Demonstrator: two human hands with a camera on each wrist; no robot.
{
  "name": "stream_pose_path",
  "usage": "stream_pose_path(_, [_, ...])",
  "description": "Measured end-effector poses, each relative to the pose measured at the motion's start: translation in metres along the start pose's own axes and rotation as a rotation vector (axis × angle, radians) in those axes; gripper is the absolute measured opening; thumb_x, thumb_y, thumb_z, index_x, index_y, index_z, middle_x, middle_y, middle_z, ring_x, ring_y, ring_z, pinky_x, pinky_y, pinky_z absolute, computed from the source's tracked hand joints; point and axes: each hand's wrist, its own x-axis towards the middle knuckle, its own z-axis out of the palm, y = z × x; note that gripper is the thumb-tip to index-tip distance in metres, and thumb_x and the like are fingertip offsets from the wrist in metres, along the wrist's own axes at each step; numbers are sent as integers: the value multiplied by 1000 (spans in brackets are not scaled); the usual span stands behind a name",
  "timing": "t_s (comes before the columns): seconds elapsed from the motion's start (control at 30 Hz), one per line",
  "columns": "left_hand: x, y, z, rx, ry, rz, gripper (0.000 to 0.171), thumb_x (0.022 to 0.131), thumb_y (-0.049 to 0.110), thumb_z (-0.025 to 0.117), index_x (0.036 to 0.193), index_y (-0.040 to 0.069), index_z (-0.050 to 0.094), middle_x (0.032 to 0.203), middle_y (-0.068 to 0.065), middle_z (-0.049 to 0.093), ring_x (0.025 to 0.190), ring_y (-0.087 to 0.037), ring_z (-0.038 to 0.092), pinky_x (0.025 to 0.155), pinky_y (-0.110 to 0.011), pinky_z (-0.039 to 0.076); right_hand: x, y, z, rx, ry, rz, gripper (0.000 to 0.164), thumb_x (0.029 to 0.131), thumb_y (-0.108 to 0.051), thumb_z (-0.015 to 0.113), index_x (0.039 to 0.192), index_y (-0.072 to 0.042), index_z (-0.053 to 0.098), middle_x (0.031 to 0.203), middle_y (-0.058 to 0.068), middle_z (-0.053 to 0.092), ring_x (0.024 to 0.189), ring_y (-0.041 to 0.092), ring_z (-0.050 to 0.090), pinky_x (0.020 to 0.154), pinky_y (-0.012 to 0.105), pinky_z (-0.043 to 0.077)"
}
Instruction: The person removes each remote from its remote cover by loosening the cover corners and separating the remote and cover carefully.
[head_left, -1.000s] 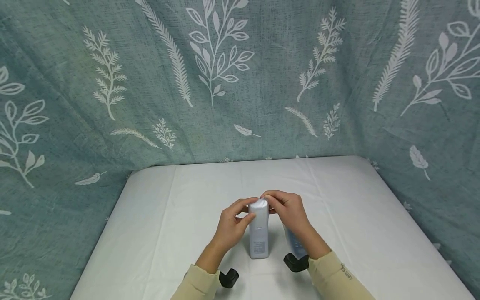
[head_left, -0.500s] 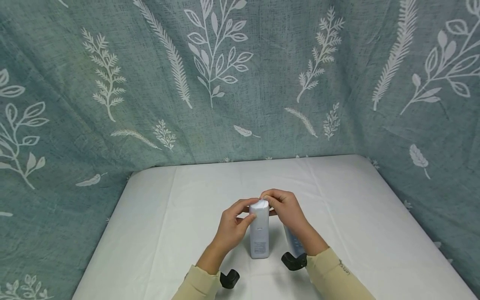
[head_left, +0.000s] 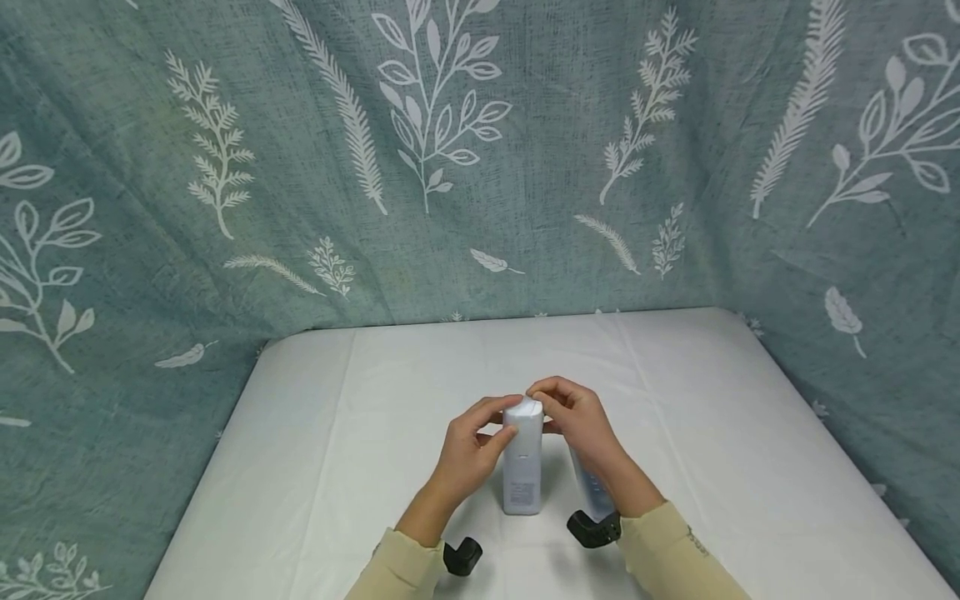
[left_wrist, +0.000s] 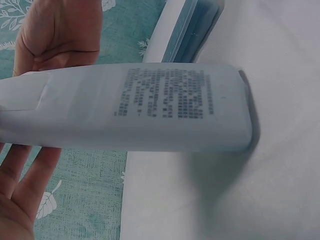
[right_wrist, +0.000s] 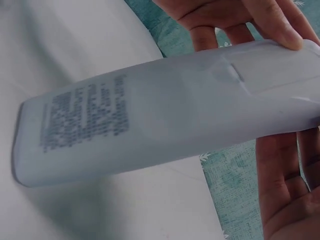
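Note:
A tall, pale grey-blue container (head_left: 522, 471) with rounded corners stands upright on the white table, small print low on its near face. My left hand (head_left: 467, 450) grips it near the top from the left, with the thumb on the near face. From the right, my right hand (head_left: 585, 425) brings thumb and forefinger together at the top edge; whether they pinch the container's own edge or a wrapper is too small to tell. In the right wrist view, the container (right_wrist: 165, 110) shows a paler panel and a shiny surface near its top.
A blue, partly see-through item (head_left: 592, 490) stands behind my right forearm, mostly hidden. Black wrist cameras (head_left: 594, 528) stick out from both cuffs. White cloth covers the table (head_left: 405, 375), and a green leaf-patterned curtain (head_left: 480, 208) hangs behind it.
Both hands and the container appear slightly farther right in the head view, along with a small shift of the whole scene. The hold at the container's top looks the same.

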Motion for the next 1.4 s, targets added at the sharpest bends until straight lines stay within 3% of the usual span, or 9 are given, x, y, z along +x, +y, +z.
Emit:
stream_pose_path(0.23, [1,3,-1,-3,-1,-33,39,94,10,69,131,20,64,123,-1,69,103,-22,67,70,-23,60,-9,7,-2,41,-15,-74,34,103,-32,56,120,-6,67,109,-2,68,96,16,69,81,33,62])
stream_pose_path(0.4, [2,2,-2,-41,-3,-36,38,94,10,69,131,17,65,122,-5,69,102,-22,67,73,-24,61,-14,11,-4,44,-70,-139,33,98,-23,64,127,-7,64,114,-4,67,102,13,66,83,32,61])
stream_pose_path(0.57, [1,0,-1,-17,14,3,42,92,3,69,131,17,65,121,-5,69,99,-20,67,71,-25,62,-16,14,-1,-20,-79,-206,36,92,-17,72,127,-13,63,114,-3,66,101,13,62,82,30,59])
stream_pose_path(0.73, [1,-2,3,22,77,52,46,85,-5,67,126,16,68,115,-4,72,94,-16,68,66,-26,62,-17,14,2,-32,-60,-261,33,92,-14,71,124,-11,64,113,1,66,99,10,62,79,29,59])
stream_pose_path(1.0, [2,-1,11,31,174,75,42,81,-9,67,116,12,74,106,-6,74,87,-17,70,61,-24,61,-16,16,3,-56,-36,-287,31,93,-13,71,123,-11,65,111,-2,67,98,9,63,77,27,59])
stream_pose_path(1.2, [4,3,12,39,195,67,37,80,-13,67,111,4,75,104,-13,75,85,-23,70,59,-22,60,-17,16,4,-65,-29,-310,31,93,-13,71,123,-9,65,111,2,67,97,7,63,76,26,60])
stream_pose_path(1.4, [3,2,9,3,190,80,29,83,-11,68,109,1,76,103,-14,76,85,-11,69,57,-21,59,-17,17,4,-66,-42,-316,30,94,-11,69,124,-9,65,112,6,66,98,7,63,76,26,60])
